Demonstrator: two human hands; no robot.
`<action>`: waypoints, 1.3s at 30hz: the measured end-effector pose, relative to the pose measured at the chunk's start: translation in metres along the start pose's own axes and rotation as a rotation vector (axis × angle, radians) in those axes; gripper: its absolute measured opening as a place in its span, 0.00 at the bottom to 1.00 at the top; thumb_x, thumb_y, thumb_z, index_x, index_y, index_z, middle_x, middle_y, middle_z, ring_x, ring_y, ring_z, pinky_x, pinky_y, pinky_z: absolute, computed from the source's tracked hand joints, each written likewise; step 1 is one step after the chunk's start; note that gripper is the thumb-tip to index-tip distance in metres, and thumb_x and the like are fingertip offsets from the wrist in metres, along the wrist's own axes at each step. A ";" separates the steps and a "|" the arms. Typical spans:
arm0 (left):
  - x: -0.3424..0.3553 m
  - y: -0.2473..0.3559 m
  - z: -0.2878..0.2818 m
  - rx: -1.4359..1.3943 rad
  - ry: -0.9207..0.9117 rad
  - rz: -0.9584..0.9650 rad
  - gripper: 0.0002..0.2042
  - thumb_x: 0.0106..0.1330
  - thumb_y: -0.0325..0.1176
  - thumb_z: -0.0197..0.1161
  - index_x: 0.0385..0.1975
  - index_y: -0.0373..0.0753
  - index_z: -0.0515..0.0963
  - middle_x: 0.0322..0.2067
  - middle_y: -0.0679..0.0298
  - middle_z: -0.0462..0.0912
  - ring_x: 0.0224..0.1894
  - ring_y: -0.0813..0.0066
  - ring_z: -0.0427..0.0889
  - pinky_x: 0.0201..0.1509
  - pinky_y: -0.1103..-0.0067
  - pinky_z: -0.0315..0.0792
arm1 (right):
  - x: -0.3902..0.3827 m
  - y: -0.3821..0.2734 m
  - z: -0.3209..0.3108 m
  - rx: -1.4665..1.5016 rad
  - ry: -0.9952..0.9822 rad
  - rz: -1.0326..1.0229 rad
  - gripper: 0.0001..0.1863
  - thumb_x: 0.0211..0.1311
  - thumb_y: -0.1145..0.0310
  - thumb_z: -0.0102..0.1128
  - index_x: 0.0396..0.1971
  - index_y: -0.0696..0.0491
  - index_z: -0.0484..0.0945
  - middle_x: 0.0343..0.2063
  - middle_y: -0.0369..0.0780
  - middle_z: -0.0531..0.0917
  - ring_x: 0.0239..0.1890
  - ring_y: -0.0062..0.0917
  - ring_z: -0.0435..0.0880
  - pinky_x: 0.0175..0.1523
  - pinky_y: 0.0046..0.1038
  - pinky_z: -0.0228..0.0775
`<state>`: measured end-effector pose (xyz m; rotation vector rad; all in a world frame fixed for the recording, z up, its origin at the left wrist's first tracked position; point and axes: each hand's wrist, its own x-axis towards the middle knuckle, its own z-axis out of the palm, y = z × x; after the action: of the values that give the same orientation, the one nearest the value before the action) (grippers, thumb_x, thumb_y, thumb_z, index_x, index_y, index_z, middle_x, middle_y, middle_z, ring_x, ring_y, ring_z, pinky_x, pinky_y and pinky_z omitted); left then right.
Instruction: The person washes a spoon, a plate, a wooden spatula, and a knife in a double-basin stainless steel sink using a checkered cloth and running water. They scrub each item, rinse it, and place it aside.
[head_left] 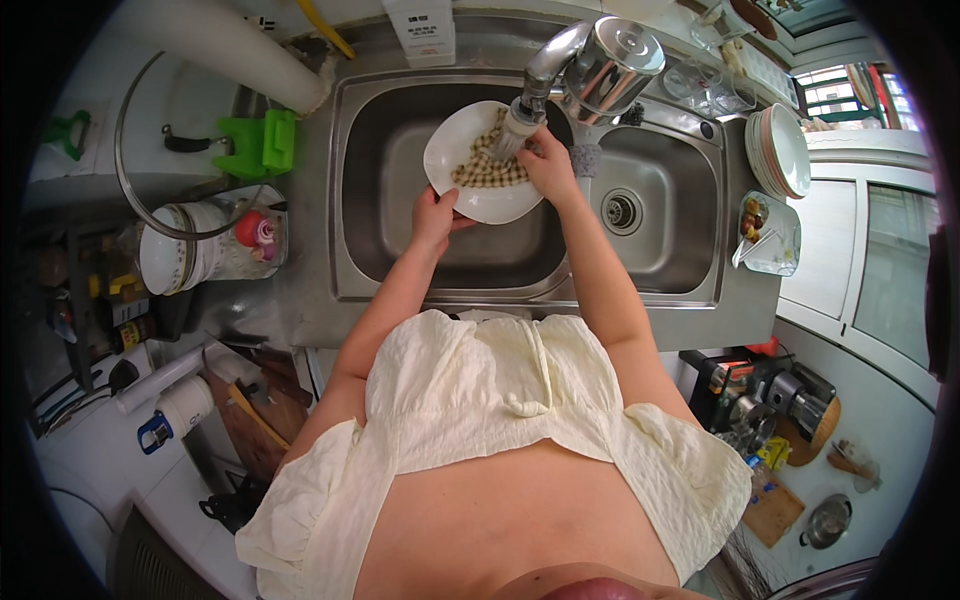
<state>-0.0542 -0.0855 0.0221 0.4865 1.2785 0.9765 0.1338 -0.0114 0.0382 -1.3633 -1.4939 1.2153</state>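
A white plate [480, 203] of pale, rounded beans or similar pieces [480, 172] is held over the large left basin [385, 255], beneath a steel faucet [545, 65] with water or a clear nozzle over it. My left hand [436, 218] grips the plate's lower left rim, fingers partly underneath. My right hand [548, 165] is at the plate's right side, close to the faucet's spout, with its fingers curled among or beside the pieces; what they grip is unclear. A smaller basin [660, 245] with a drain lies to the right.
Stacked dishes stand left [170, 255] and right [775, 155] of the sink. A green plastic holder [265, 145] and a white box [418, 30] sit behind. A cutting board [240, 430] is lower left; appliances [800, 410] crowd the right. A tray [780, 255] holds small items.
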 end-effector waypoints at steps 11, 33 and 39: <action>-0.003 0.006 0.005 0.006 0.012 0.013 0.14 0.62 0.28 0.45 0.48 0.34 0.64 0.41 0.57 0.75 0.38 0.64 0.79 0.34 0.71 0.79 | -0.013 -0.008 0.017 -0.540 0.126 0.046 0.18 0.48 0.70 0.59 0.40 0.59 0.72 0.31 0.45 0.77 0.34 0.35 0.77 0.39 0.30 0.68; 0.007 0.014 -0.031 0.194 -0.027 0.057 0.18 0.59 0.32 0.53 0.48 0.36 0.66 0.40 0.57 0.75 0.39 0.63 0.78 0.38 0.68 0.75 | -0.032 0.014 0.017 1.470 0.053 0.528 0.22 0.63 0.56 0.43 0.53 0.52 0.65 0.53 0.43 0.69 0.55 0.38 0.66 0.60 0.42 0.55; -0.007 0.051 0.010 1.228 0.465 1.042 0.21 0.50 0.33 0.62 0.45 0.36 0.68 0.44 0.55 0.72 0.50 0.54 0.69 0.55 0.65 0.62 | -0.040 0.006 0.025 1.496 0.115 0.436 0.22 0.63 0.57 0.43 0.53 0.52 0.65 0.53 0.43 0.69 0.54 0.37 0.67 0.59 0.42 0.56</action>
<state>-0.0612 -0.0622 0.0689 2.1202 2.0351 1.0408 0.1172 -0.0546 0.0289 -0.6153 0.0713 1.8328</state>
